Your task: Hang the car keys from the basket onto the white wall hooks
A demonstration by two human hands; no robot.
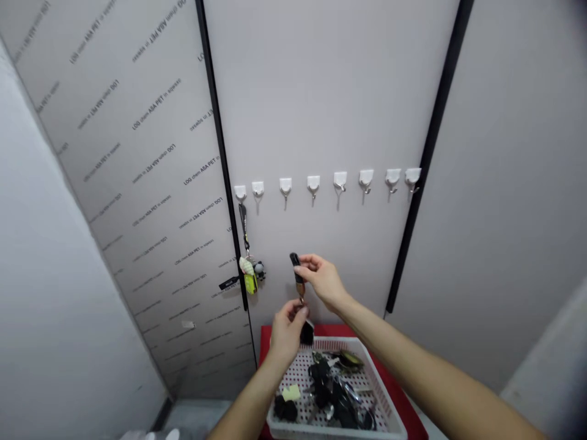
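A keychain with a black strap and a brown lower part (pixel 299 287) is held upright in front of the wall panel. My right hand (pixel 324 280) pinches its strap near the top. Lower down, my left hand (pixel 287 333) has its fingers closed around the metal ring area at the keychain's bottom end. A black piece (pixel 307 333) dangles just below my left fingers; its exact kind is unclear. Both hands are above a white perforated basket (pixel 385 400) containing several dark keychains and keys (pixel 337 391), plus a yellow paper note (pixel 291 393).
A row of several white adhesive hooks (pixel 313 183) runs across the panel. From the leftmost hook (pixel 240 192) hangs another keychain (pixel 250 278) with yellow-green and grey charms. The basket rests on a red surface (pixel 408 409). Black vertical strips (pixel 431 146) edge the panel.
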